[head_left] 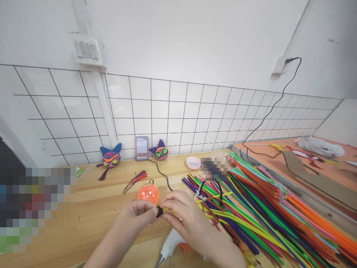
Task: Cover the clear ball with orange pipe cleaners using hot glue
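My left hand (143,213) pinches a small dark coiled piece (159,211) between thumb and fingertips. From its right side a yellow pipe cleaner (166,210) runs into my right hand (185,214), whose fingers are closed around it. The two hands meet just in front of a shiny orange ball (148,194) with a dark loop on top. A white hot glue gun (170,243) lies under my right hand, its metal tip toward me and its body partly covered. Beside my right wrist a dark-handled tool (204,196), perhaps scissors, rests on pipe cleaners.
Colourful pipe cleaners (251,208) cover the table's right side. Two cat-like heads (111,158) of wrapped pipe cleaner and a phone (141,148) stand by the tiled wall. A tassel (136,180), a cable (163,172) and a pink bowl (193,163) lie nearer. Cardboard (309,180) lies on the orange table.
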The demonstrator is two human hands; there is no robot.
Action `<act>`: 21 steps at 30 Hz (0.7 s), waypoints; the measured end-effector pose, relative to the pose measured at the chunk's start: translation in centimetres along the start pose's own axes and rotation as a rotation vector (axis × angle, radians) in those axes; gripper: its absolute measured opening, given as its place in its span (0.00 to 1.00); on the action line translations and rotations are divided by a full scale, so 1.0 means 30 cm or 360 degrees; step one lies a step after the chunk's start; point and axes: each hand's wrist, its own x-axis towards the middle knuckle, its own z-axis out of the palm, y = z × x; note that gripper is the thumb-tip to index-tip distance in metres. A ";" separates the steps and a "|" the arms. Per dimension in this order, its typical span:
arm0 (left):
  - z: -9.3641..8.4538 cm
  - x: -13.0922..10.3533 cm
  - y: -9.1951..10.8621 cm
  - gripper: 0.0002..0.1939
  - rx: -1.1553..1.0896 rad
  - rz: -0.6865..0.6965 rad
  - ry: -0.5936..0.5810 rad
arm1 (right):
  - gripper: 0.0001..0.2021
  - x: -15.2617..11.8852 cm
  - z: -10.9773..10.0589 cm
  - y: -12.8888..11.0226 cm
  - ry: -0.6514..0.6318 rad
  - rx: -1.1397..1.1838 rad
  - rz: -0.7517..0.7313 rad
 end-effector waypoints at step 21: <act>-0.075 0.095 -0.234 0.10 0.0931 -0.0316 -0.0244 | 0.14 -0.406 -0.206 0.124 -0.0072 0.0015 0.0655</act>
